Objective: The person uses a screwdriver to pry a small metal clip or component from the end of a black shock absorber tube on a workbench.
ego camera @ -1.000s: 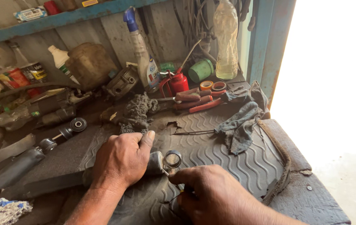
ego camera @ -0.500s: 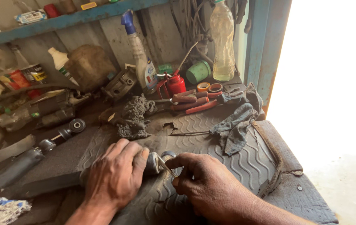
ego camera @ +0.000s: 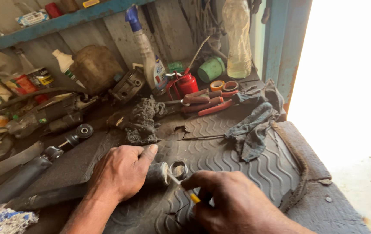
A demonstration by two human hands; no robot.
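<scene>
While my left hand is wrapped tight around the dark tube lying on the wavy rubber mat, my right hand pinches a thin tool with a yellow bit, its tip at the metal ring on the tube's end. I think I should hold the tube very steady and poke slowly so the tip does not slip. A grey rag, red pliers and a black lump lie near, none blocking me.

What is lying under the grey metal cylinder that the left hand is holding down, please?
A ribbed black rubber mat lies under the grey metal cylinder. The left hand covers the cylinder's rear, hiding what lies beneath that part.
</scene>
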